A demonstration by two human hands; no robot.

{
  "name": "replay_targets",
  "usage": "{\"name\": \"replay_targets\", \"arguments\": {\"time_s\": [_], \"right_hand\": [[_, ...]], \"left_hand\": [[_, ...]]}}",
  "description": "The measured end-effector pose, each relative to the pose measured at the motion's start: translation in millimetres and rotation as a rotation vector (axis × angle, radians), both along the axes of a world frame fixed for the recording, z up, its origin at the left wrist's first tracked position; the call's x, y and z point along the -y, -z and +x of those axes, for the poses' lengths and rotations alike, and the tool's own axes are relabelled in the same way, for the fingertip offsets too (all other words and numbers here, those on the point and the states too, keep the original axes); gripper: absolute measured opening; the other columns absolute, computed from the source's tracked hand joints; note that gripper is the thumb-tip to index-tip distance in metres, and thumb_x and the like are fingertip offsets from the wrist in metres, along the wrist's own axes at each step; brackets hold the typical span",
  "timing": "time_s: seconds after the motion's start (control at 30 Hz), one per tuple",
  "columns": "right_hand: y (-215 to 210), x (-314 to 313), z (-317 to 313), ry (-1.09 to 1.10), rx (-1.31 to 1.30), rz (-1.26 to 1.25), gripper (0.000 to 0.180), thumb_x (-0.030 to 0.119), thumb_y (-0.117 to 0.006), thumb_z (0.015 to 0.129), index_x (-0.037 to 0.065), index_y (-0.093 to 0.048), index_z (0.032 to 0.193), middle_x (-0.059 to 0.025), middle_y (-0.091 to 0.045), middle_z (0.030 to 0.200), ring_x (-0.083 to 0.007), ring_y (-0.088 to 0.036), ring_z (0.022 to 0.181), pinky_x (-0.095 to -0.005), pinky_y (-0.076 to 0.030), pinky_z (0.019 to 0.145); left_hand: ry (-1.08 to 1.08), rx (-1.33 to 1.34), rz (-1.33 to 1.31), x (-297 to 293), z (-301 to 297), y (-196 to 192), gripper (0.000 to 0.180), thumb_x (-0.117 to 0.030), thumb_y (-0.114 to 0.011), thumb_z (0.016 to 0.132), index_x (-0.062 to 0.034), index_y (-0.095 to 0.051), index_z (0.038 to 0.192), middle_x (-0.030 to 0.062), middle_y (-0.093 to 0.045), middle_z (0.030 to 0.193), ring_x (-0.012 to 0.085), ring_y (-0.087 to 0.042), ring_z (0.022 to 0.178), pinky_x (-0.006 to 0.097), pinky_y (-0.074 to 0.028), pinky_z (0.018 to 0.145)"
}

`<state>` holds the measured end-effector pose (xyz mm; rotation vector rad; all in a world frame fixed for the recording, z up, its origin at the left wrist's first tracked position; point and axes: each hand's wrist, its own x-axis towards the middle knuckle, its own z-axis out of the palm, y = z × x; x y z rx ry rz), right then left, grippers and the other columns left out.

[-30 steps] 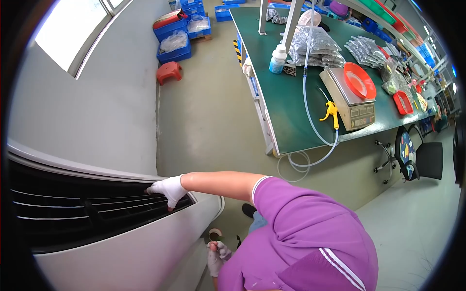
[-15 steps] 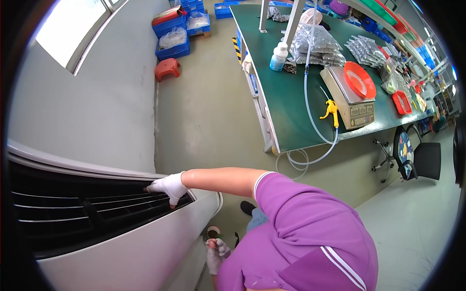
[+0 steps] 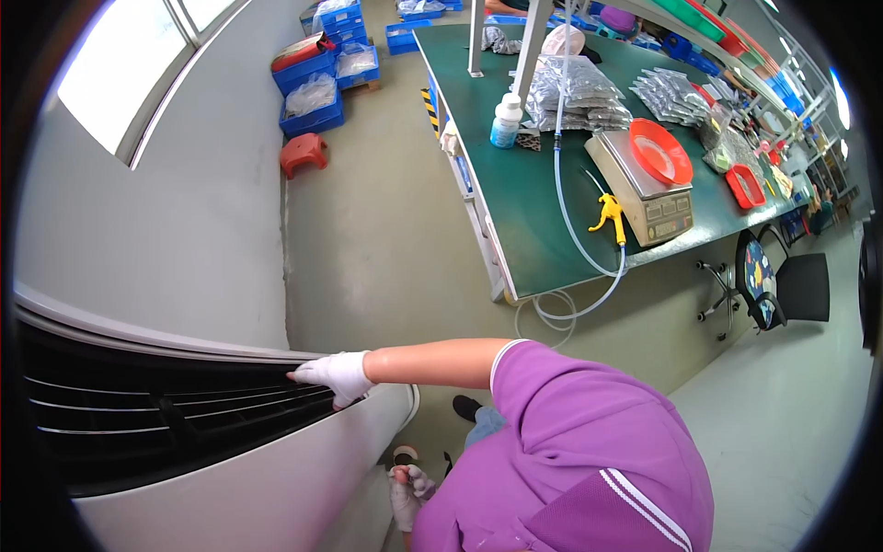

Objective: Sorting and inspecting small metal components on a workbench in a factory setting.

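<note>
My right hand, in a white fingerless glove, reaches out to the left. Its bare fingers are stretched and apart, resting at the end of the dark slatted vent of a white air conditioner. Low down beside that cabinet is my left hand, gloved alike, its thumb and fingers curled together. Whatever they may hold is too small to make out. Just beyond these fingers shows a small round rim, its kind unclear. My purple shirt hides part of the space around the left hand.
A green worktable bears a scale with a red dish, a yellow air gun, a white bottle and silver bags. A red stool and blue crates line the wall. A chair stands right.
My right hand has shifted slightly toward the vent's near right end. The view has turned a little, so the table and crates appear further left. My left hand stays curled, slightly lower in view.
</note>
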<state>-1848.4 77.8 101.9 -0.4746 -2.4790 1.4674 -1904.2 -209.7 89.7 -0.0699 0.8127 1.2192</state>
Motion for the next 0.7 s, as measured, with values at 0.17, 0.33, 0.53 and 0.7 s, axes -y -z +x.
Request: {"name": "replay_targets", "arguments": {"time_s": [0.17,0.33,0.53,0.7], "right_hand": [[48.1,35.7,60.4,0.096,0.134,0.005,0.073,0.015,-0.064,0.076,0.010,-0.035,0.144,-0.0183,-0.047,0.137,-0.0328,-0.046,0.126,-0.0389,-0.039,0.104],[93.6,92.6,155.3,0.001,0.523,-0.070,0.051,0.018,-0.060,0.077,0.010,-0.054,0.127,-0.0162,-0.061,0.117,-0.0353,-0.059,0.107,-0.0428,-0.048,0.090],[134.0,166.0,252.8,-0.126,0.798,-0.303,0.043,0.022,-0.060,0.078,0.016,-0.060,0.120,-0.0129,-0.066,0.106,-0.0328,-0.062,0.099,-0.0427,-0.048,0.082],[138.2,210.2,307.9,0.060,0.758,-0.417,0.048,0.027,-0.057,0.079,0.017,-0.057,0.126,-0.0122,-0.064,0.116,-0.0333,-0.061,0.105,-0.0419,-0.047,0.088]], "left_hand": [[0.058,-0.038,0.008,-9.3,1.3,-2.4,0.017,-0.032,-0.056,0.095,-0.0155,-0.059,0.095,-0.0024,-0.060,0.088,0.0071,-0.044,0.061,0.022,-0.034,0.050],[0.161,-0.088,0.019,-25.8,15.2,-8.8,0.019,-0.034,-0.060,0.092,-0.0155,-0.058,0.096,-0.0025,-0.058,0.086,0.0082,-0.044,0.061,0.022,-0.033,0.051],[0.316,-0.253,-0.045,-46.7,50.3,-20.4,0.029,-0.038,-0.070,0.084,-0.0156,-0.054,0.093,-0.0022,-0.056,0.085,0.0091,-0.042,0.059,0.024,-0.033,0.051],[0.466,-0.295,-0.052,-66.0,95.2,-17.0,0.031,-0.039,-0.071,0.084,-0.0150,-0.054,0.093,-0.0012,-0.055,0.082,0.0092,-0.041,0.058,0.024,-0.032,0.050]]}}
